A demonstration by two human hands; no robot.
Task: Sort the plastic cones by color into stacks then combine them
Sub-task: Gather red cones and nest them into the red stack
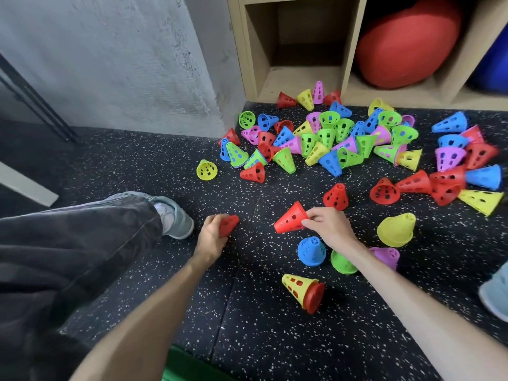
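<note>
— Sorting has only just begun, I'd say. Most cones are in the mixed pile (330, 138) on the floor (137, 166) by the shelf (299, 86), colours jumbled, many on their sides.

— What is done?

— Small starts near the person: a blue stack (311, 251), a green stack (342, 262), a purple stack (386, 255) and a yellow stack (396, 230), each standing mouth down. How many cones each holds I can't tell.

— And the hands?

— The left hand (210, 237) has its fingers curled round a red cone (228, 225). The right hand (330, 225) pinches the rim of a red stack (291, 219), tilted on its side, well apart from the other cone.

— Next?

— Probably nesting those reds. A yellow cone over a red one (303, 291) lies in front, not yet separated. Nearly all sorting, and the combining, is left.
</note>
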